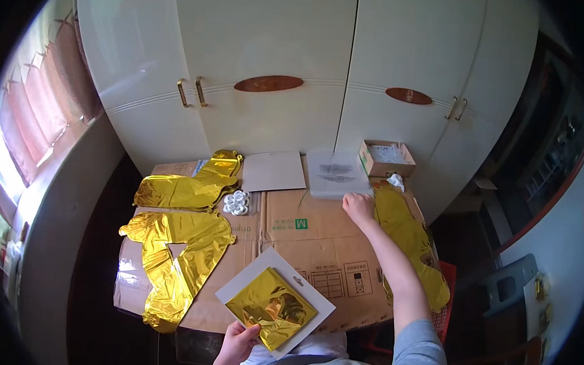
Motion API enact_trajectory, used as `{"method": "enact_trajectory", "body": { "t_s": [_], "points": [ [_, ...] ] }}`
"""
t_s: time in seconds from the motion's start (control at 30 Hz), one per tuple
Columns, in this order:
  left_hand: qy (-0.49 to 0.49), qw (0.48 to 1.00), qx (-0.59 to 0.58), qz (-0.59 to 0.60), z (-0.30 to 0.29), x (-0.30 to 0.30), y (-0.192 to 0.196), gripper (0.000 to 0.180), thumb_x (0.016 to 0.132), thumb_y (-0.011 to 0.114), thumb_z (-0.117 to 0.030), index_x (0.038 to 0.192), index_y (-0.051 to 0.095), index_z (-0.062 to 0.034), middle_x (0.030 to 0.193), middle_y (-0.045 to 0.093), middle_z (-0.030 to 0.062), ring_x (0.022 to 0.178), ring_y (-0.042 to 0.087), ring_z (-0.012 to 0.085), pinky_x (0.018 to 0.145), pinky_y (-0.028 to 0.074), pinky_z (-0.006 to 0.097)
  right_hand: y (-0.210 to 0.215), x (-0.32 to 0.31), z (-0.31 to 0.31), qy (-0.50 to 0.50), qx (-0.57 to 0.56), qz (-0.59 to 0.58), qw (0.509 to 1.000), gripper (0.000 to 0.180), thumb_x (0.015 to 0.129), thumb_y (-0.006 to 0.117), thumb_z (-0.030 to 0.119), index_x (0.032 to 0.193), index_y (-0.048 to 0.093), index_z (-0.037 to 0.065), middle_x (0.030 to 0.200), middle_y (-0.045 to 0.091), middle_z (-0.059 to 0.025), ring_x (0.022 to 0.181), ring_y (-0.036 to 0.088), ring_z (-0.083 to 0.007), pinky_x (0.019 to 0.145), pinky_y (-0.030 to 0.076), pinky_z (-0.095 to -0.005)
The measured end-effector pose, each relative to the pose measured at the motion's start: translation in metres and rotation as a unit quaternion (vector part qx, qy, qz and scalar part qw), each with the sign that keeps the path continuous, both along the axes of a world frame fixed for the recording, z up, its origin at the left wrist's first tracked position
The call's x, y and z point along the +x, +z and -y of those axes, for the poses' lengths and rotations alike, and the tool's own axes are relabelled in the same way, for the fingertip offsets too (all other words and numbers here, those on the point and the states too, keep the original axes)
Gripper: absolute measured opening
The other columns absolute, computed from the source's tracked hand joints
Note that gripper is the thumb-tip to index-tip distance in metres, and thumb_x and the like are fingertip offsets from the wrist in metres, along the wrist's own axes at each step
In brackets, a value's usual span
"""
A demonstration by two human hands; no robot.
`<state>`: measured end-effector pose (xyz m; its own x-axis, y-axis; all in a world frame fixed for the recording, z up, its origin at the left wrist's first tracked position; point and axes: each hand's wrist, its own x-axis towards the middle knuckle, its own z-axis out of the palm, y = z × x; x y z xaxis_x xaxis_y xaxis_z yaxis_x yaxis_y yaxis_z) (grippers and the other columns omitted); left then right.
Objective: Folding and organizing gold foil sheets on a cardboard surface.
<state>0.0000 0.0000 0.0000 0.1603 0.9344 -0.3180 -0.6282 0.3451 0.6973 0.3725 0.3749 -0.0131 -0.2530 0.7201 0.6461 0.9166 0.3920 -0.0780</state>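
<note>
My left hand [241, 342] grips the near corner of a white card [320, 307], thumb on top. On the card lies a folded gold foil balloon [259, 306], shiny and creased. The card is tilted, with a hanging slot at its right corner. My right arm stretches across the table, and my right hand [358, 206] is closed at the near right corner of a stack of clear plastic bags [337, 175]. Whether its curled fingers pinch a bag is hidden.
Flat gold foil balloons lie at the left [185, 263], far left [186, 189] and right [405, 231] of the cardboard-covered table [288, 248]. White ribbon rolls [236, 203], a grey board [274, 170] and an open box [387, 162] sit toward the back, before a white wardrobe [266, 36].
</note>
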Motion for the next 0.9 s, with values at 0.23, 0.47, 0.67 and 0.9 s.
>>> {"method": "enact_trajectory", "body": {
  "t_s": [0.23,0.47,0.67,0.9],
  "points": [
    [0.054,0.998,0.014,0.021,0.021,-0.010,0.007,0.019,0.094,0.056,-0.002,0.112,0.058,0.0029,0.110,0.067,0.0157,0.095,0.068,0.0252,0.082,0.059,0.041,0.057,-0.061,0.080,0.065,0.042,0.075,0.994,0.009,0.075,0.065,0.014,0.071,0.058,0.011,0.076,0.063,-0.0046,0.067,0.063,-0.0256,0.060,0.049,-0.0417],
    [0.045,0.998,-0.034,0.017,0.019,-0.008,-0.004,0.020,0.095,0.054,-0.002,0.115,0.057,0.0014,0.107,0.067,0.0138,0.094,0.068,0.0234,0.082,0.058,0.040,0.042,-0.096,0.185,0.152,-0.209,0.138,0.956,0.025,0.085,0.065,0.032,0.092,0.062,0.008,0.105,0.068,-0.0097,0.088,0.070,-0.0256,0.066,0.058,-0.0382],
    [-0.011,0.997,-0.069,0.026,0.027,0.000,-0.010,0.022,0.094,0.055,-0.002,0.115,0.059,0.0009,0.110,0.067,0.0140,0.097,0.068,0.0243,0.084,0.056,0.039,0.003,-0.096,0.187,0.171,-0.123,0.174,0.962,0.032,0.076,0.069,0.027,0.098,0.065,0.003,0.108,0.069,-0.0113,0.089,0.067,-0.0227,0.068,0.058,-0.0339],
    [-0.065,0.989,-0.130,0.009,0.037,0.016,-0.019,0.022,0.094,0.057,-0.002,0.116,0.059,0.0015,0.111,0.067,0.0134,0.098,0.067,0.0240,0.088,0.055,0.040,0.020,-0.102,0.201,0.164,-0.076,0.254,0.950,0.033,0.073,0.064,0.015,0.102,0.069,-0.001,0.105,0.070,-0.0128,0.081,0.066,-0.0183,0.060,0.057,-0.0295]
  ]
}}
